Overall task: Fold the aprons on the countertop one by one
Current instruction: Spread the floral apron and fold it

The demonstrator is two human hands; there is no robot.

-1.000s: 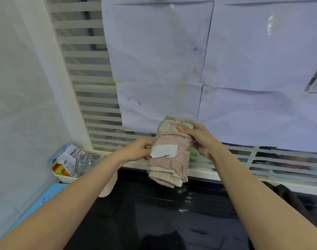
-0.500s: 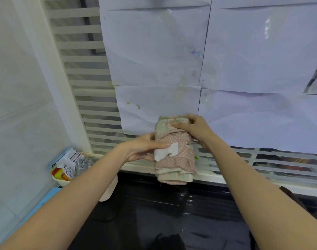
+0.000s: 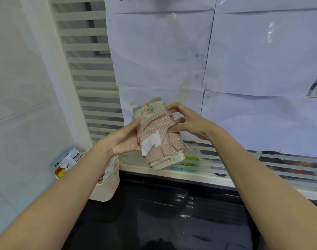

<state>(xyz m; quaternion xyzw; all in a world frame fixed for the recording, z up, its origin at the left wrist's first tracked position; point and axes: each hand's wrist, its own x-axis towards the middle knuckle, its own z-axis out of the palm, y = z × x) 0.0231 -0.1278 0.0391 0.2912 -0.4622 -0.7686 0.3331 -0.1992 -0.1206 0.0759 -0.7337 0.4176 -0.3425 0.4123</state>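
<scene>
The folded apron (image 3: 159, 134) is held up between the left hand (image 3: 126, 139) and right hand (image 3: 187, 121), fingers curled round it, above the desk (image 3: 172, 213).

folded apron (image 3: 159, 138) between left hand (image 3: 126, 139) and right hand (image 3: 187, 121)

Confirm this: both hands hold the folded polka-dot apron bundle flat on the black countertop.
Not quite. Both the left hand and right hand hold the folded apron bundle, but the head view shows it lifted in the air, above the black countertop, not on it.
</scene>
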